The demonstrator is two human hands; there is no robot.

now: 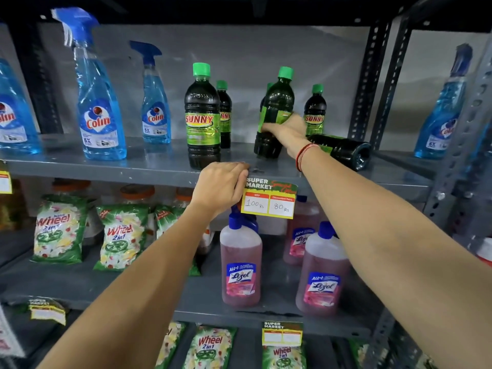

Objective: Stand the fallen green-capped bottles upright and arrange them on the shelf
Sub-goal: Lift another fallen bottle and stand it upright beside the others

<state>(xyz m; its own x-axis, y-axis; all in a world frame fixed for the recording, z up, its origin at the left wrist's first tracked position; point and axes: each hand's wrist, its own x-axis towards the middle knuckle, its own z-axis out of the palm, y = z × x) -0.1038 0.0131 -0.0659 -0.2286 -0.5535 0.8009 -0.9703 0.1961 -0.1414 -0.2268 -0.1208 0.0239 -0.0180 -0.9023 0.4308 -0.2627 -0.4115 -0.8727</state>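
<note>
My right hand (286, 129) grips a dark green-capped bottle (275, 102) around its label; the bottle stands slightly tilted on the upper grey shelf (149, 169). To its right another dark bottle (343, 151) lies on its side, base toward me, partly hidden by my wrist. A large upright Sunny bottle (203, 115) stands at the front, a smaller one (224, 113) behind it, and another upright one (315, 110) at the back right. My left hand (221, 187) rests curled on the shelf's front edge beside the price tag (269, 201).
Blue Colin spray bottles (98, 102) stand to the left on the same shelf. Below are pink Lizol bottles (241, 267) and Wheel detergent packs (60, 230). A perforated metal upright (364, 83) bounds the shelf at the right.
</note>
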